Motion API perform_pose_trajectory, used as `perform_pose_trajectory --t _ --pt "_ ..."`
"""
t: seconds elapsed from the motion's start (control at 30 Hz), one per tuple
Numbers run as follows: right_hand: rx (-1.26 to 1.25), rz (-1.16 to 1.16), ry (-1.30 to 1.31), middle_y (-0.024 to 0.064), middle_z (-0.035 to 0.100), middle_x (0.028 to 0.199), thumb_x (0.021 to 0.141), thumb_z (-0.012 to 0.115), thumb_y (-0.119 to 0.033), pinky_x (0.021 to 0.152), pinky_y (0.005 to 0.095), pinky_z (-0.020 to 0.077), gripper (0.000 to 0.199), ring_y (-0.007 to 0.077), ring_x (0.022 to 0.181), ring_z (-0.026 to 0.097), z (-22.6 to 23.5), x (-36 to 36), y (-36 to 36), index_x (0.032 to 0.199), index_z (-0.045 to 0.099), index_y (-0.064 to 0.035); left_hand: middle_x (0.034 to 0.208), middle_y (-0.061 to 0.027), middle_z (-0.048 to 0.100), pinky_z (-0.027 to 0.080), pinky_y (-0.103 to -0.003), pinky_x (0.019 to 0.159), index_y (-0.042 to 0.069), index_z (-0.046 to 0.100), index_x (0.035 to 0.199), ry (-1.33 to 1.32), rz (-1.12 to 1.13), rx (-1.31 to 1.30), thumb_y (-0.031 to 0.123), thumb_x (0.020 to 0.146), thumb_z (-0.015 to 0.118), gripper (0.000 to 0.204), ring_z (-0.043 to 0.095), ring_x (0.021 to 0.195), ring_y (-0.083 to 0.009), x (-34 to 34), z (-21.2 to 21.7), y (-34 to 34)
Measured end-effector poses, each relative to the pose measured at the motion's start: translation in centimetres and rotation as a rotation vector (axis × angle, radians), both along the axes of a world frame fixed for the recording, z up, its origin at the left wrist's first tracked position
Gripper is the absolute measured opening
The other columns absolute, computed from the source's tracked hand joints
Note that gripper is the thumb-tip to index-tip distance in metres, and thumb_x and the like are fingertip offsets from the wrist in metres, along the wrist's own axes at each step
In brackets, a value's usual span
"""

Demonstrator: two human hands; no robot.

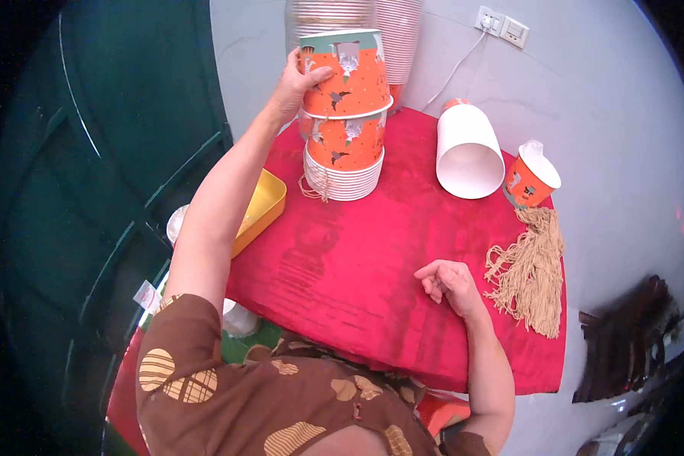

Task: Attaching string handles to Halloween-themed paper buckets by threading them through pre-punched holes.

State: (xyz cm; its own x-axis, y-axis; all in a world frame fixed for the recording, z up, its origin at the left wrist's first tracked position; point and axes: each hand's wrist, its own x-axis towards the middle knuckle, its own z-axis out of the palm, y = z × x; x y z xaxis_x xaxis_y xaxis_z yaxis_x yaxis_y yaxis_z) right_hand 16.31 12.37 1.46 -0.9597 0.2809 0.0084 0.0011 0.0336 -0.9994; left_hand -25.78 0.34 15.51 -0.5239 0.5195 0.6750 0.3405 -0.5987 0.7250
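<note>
Nearest the viewer, a brown patterned garment [319, 403] stands at the near edge of the red-covered surface [342, 266]. The right grip [447, 286] is positioned at the near right part of the surface. Its index finger is extended, the remaining fingers are loosely curled, and it is half open with nothing visible in it. Whether it touches the cloth cannot be told.

To the right of this grip, a bundle of beige cords [536, 281] hangs along the right side of the surface. At the left edge, beneath the left forearm, is a yellow tray [264, 216].

Farther back on the right, a small orange cup [528, 182] stands tilted with white material in its mouth. Beside it, a white-lined bucket [470, 161] lies with its opening toward the viewer.

At the back left is a bucket stack [343, 178] with a loose cord at its left side. The upper bucket [349, 90], orange with a green band, is upright on top. The left grip [302, 76] is closed on its left wall: thumb across the front, other fingers mostly hidden behind.

Behind it rise tall nested buckets [397, 42]. A wall socket [501, 26] is mounted beyond.
</note>
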Motion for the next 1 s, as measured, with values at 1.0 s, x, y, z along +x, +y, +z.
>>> perform_pose_trajectory --t 1.0 --pt "0.050 0.036 0.029 0.0026 0.059 0.071 0.093 0.051 -0.047 0.051 0.0227 0.0389 0.053 0.0079 0.055 0.048 -0.2 0.0 0.1 0.098 0.068 0.0030 0.130 -0.0190 0.047 0.043 -0.036 0.102 -0.004 0.022 0.141 0.091 0.099 -0.169 0.027 0.064 0.087 0.105 0.050 0.119 -0.0246 1.7 -3.2 -0.1"
